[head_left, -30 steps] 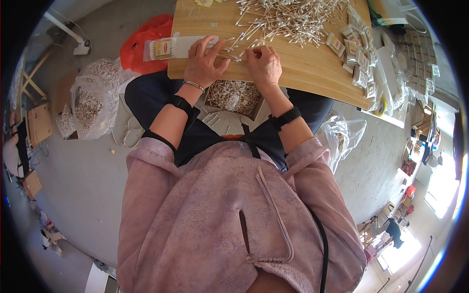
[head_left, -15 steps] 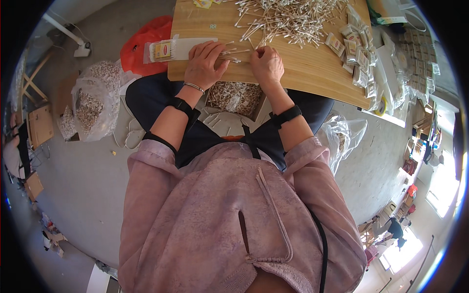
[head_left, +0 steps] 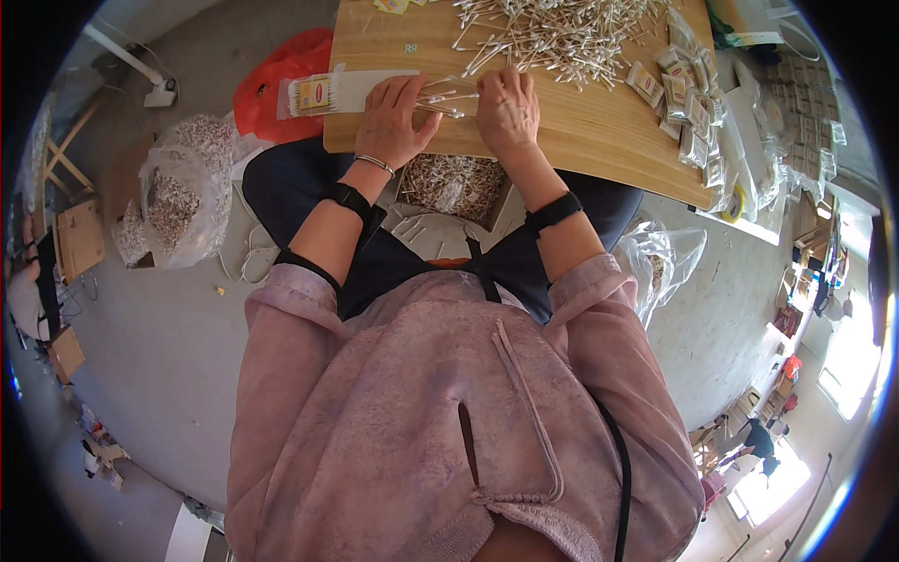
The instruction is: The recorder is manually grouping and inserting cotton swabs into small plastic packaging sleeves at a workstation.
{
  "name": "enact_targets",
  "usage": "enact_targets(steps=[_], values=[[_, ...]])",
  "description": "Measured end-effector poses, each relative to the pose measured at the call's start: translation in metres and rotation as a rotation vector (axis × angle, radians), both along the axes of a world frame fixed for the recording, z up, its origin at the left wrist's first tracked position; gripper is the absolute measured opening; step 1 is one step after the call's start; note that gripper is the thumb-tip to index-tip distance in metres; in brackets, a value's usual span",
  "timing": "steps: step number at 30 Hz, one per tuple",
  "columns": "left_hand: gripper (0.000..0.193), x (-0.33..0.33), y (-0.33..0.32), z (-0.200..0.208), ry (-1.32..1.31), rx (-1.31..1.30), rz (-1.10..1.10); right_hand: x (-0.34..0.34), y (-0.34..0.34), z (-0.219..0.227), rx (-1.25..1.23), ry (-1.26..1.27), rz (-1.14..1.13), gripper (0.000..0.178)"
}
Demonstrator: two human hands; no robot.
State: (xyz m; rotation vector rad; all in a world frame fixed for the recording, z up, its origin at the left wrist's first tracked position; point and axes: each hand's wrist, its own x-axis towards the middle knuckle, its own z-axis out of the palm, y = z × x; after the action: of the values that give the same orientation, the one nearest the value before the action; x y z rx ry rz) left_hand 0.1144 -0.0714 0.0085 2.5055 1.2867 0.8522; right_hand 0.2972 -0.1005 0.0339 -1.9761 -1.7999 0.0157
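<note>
My left hand (head_left: 390,124) rests at the table's near edge, fingers bent and thumb out to the right. Between thumb and fingers it holds several loose cotton swabs (head_left: 448,96), their white tips fanning out to the right. To its left, a clear packet of cotton swabs (head_left: 309,96) with a yellow label lies on a white strip (head_left: 361,91). My right hand (head_left: 508,110) is at the near edge of a big heap of cotton swabs (head_left: 562,37). Its fingers are curled down and closed, and their tips are hidden, so what they pinch does not show.
Filled swab packets (head_left: 688,98) lie in a pile on the right of the wooden table (head_left: 599,140). Below the table edge stands a box of swabs (head_left: 449,187). A red bag (head_left: 272,84) and a clear bag of swabs (head_left: 183,197) are on the left.
My right hand has moved a little up and away from me, toward the heap. My left hand stays in nearly the same place with the swabs.
</note>
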Motion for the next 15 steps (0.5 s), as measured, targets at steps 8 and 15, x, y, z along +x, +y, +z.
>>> enact_targets(steps=[8, 15], values=[[0.059, 0.003, -0.001, 0.003, 0.003, 0.004, 0.016, -0.025, 0.010, -0.002, -0.067, -0.049, 0.121, 0.016], [0.049, 0.000, 0.001, 0.004, 0.057, 0.011, -0.078, -0.024, -0.002, -0.015, 0.055, 0.216, 0.147, 0.024]])
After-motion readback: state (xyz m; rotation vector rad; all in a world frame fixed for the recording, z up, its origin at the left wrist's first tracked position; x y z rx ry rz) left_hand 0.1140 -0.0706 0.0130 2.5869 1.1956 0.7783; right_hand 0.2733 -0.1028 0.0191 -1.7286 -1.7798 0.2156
